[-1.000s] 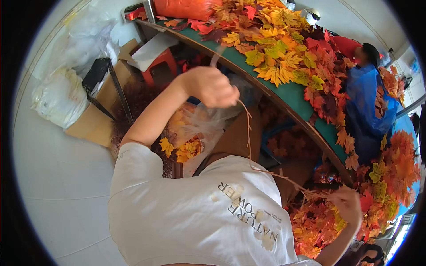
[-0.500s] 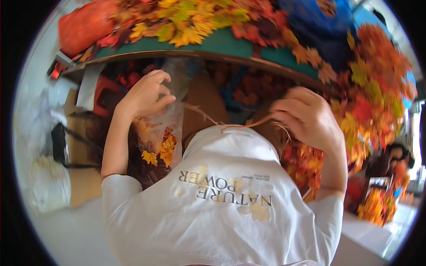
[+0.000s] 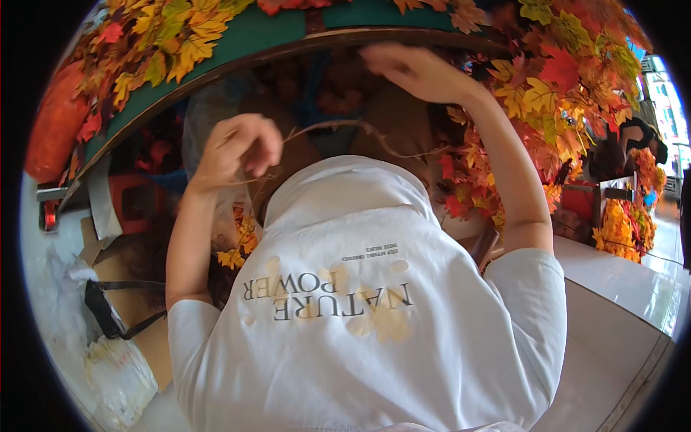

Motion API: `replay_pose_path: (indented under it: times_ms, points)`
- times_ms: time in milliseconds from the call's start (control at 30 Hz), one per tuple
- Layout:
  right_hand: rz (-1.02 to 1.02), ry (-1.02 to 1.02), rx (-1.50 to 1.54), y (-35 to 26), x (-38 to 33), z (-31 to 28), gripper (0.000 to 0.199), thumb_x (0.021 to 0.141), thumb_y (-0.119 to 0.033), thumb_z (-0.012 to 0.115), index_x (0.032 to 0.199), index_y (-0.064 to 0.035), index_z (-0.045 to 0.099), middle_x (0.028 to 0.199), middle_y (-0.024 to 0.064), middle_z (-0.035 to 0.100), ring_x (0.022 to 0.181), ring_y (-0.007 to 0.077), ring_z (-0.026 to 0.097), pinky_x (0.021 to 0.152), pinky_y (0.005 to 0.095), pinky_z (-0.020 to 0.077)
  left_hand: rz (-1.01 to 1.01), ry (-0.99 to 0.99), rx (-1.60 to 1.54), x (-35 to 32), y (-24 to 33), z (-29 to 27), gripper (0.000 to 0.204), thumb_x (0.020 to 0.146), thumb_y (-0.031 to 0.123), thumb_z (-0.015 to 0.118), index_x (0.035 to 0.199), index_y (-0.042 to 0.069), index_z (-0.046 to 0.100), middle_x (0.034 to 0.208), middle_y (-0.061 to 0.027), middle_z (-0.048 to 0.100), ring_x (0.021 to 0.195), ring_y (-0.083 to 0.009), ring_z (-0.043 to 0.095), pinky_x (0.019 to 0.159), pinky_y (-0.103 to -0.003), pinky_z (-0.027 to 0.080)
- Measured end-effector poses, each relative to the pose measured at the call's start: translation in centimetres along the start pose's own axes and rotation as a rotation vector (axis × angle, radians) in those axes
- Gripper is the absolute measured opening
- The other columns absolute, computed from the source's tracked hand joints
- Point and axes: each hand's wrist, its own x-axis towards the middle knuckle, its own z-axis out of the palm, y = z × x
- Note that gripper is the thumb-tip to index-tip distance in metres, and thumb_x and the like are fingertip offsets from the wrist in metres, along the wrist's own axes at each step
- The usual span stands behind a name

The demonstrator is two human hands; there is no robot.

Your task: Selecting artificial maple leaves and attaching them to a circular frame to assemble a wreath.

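My left hand (image 3: 237, 150) is closed on one end of a thin brown vine stem (image 3: 345, 128). The stem arcs to the right in front of my white printed T-shirt (image 3: 360, 302). My right hand (image 3: 414, 68) is raised higher, just under the brown rim of the green table (image 3: 288, 32). Its fingers are stretched out to the left and blurred, and I see nothing in them. Artificial autumn leaves (image 3: 547, 86) in orange, yellow and red hang beside that hand. More leaves (image 3: 241, 241) show below my left hand.
Leaves (image 3: 173, 43) cover the table top. An orange bag (image 3: 54, 129) sits at the left. A cardboard box (image 3: 129, 288) with a black strap and white plastic bags (image 3: 119, 378) lie lower left. Another person (image 3: 637, 140) is at far right beside more leaf bunches (image 3: 622, 223).
My right hand has let go of the stem and lifted up to the table rim. My left hand has stayed closed on the stem and moved a little toward the middle.
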Motion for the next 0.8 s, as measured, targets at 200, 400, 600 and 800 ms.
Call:
replay_pose_path:
  times_ms: [200,400,600,800]
  points:
    - [0.588,-0.486,-0.3,17.0,-15.7,7.4,0.051,0.073,0.004,0.049,0.124,0.0003,0.049,0.119,0.0229,0.055,0.113,0.0309,0.054,0.095,0.0365,0.0443,0.001,0.143,0.001,-5.3,-1.4,-3.5,0.046,0.096,0.041,0.043,0.076,0.002,0.056,0.072,-0.0096,0.057,0.05,-0.0098,0.05,0.044,-0.019,0.036]
    - [0.45,-0.022,-0.252,17.3,-17.3,10.2,0.019,0.085,-0.008,0.05,0.1,0.0029,0.055,0.082,0.0225,0.064,0.069,0.0285,0.067,0.064,0.038,0.0524,-0.397,0.143,0.331,-9.5,-3.8,-5.3,0.037,0.079,0.012,0.063,0.115,0.006,0.059,0.125,-0.0095,0.051,0.118,-0.0231,0.048,0.097,-0.033,0.039]
    - [-0.092,0.113,-1.17,2.0,-11.2,4.8,0.029,0.076,-0.01,0.057,0.102,0.0021,0.055,0.098,0.0121,0.06,0.063,0.0148,0.062,0.05,0.0239,0.0507,-0.522,0.101,1.342,-8.9,-1.0,-6.4,0.046,0.078,-0.005,0.055,0.123,0.004,0.053,0.123,-0.0175,0.053,0.114,-0.0267,0.054,0.093,-0.034,0.045]
    - [-0.842,0.349,-1.15,-8.1,-8.8,4.7,0.019,0.077,-0.006,0.06,0.093,0.0038,0.06,0.099,0.0185,0.061,0.085,0.0226,0.065,0.061,0.0235,0.0546,-0.228,0.047,-0.027,2.6,-0.4,2.7,0.042,0.098,0.025,0.043,0.129,-0.003,0.044,0.116,-0.0175,0.058,0.107,-0.0239,0.058,0.091,-0.034,0.047]
